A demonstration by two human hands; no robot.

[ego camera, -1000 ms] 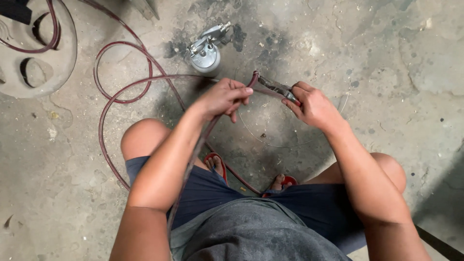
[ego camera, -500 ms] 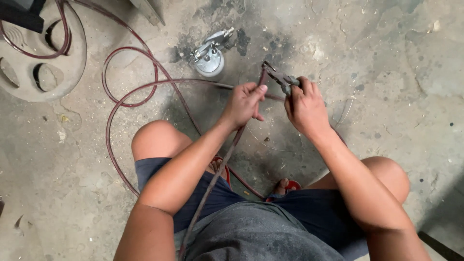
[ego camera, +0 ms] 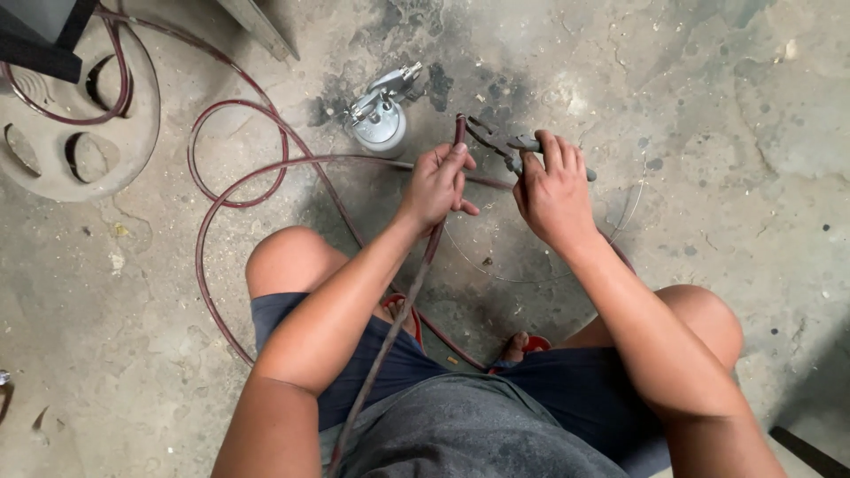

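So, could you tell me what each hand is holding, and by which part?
The left hand grips the dark red hose just below its free end. The right hand holds pliers by the handles, jaws pointing toward the hose end.

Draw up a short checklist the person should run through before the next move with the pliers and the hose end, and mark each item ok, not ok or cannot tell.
1. Hose end held firm: the left hand is closed round the dark red hose just below its tip. Ok.
2. Tool in hand: the right hand grips the pliers by the handles. Ok.
3. Jaws on the hose: they point at the tip, but contact is unclear. Cannot tell.
4. Fingers out of the jaws' way: left fingers sit below the tip. Ok.
5. Spray gun out of the way: it stands on the concrete floor just beyond the hands. Ok.
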